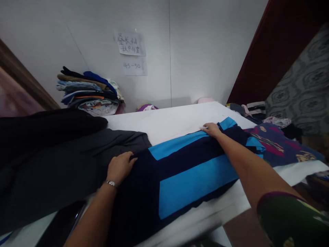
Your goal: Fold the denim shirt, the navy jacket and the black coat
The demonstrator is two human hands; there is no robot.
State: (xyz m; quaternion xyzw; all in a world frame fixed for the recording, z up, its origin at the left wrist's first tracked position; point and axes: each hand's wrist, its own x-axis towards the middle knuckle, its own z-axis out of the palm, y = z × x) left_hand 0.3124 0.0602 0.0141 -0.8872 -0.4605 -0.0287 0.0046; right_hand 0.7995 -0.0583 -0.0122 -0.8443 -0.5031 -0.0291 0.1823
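Observation:
A navy garment with bright-blue panels lies spread lengthwise across the white table. Near its left end, my left hand, with a metal band at the wrist, has its fingers closed on the far edge of the dark cloth. My right hand pinches the same long edge farther to the right, close to a bright-blue piece that looks like a collar. The near lower part of the garment falls into shadow at the front of the table.
Dark grey and black clothes are heaped at the left. A tall stack of folded clothes stands behind them. On the right lies a purple patterned garment. Handwritten paper notes hang on the wall beyond the white table.

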